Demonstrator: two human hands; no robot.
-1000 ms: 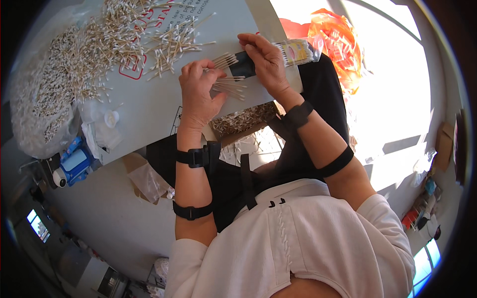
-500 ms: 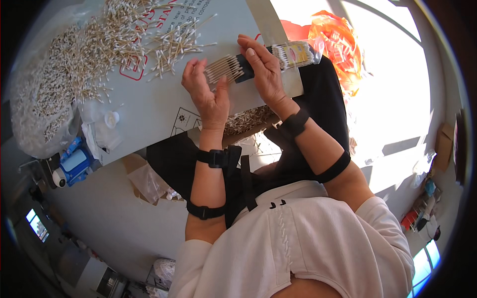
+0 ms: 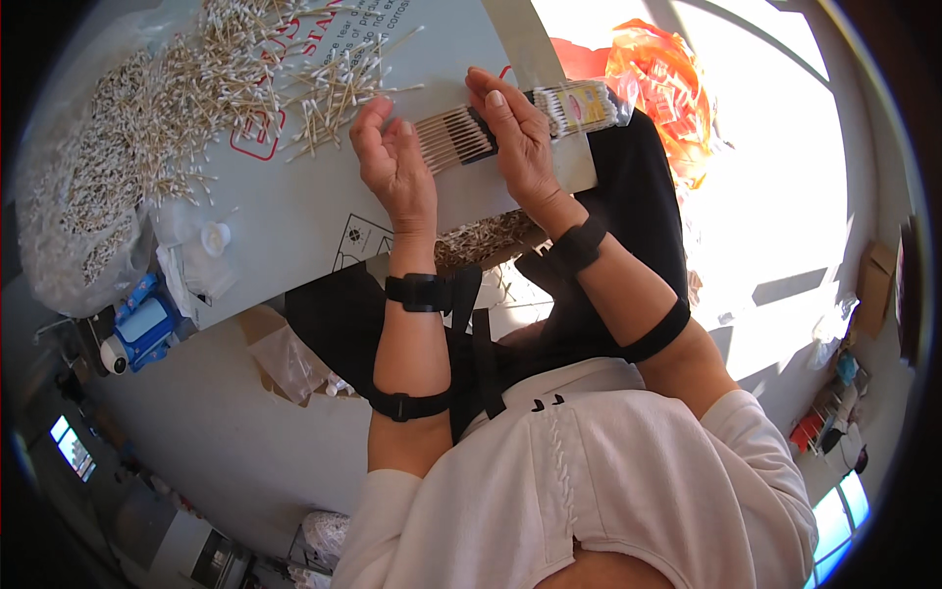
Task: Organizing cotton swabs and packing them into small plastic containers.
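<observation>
A flat row of cotton swabs (image 3: 449, 140) lies side by side across a dark strip (image 3: 483, 137) near the edge of the grey-green work surface. My left hand (image 3: 397, 175) is at the left end of the row, slightly apart from it, its bent fingers and thumb spread with nothing visible between them. On the other side, my right hand (image 3: 525, 142) stands on edge over the dark strip, fingers stretched out and thumb apart, against the swabs' right ends. Just beyond it lies a clear pack of swabs with a yellow label (image 3: 586, 103). My right palm's contact is partly hidden.
A big heap of loose swabs (image 3: 167, 128) spills from a clear plastic bag at the left. A small white cap (image 3: 216, 238) and a blue-and-white container (image 3: 147, 329) are near the left corner. More swabs fill a box (image 3: 486, 239) below the edge. An orange bag (image 3: 667, 88) lies right.
My left hand has moved a little left, from touching the row's left end to just off it. The right hand and the swab row have stayed nearly in place.
</observation>
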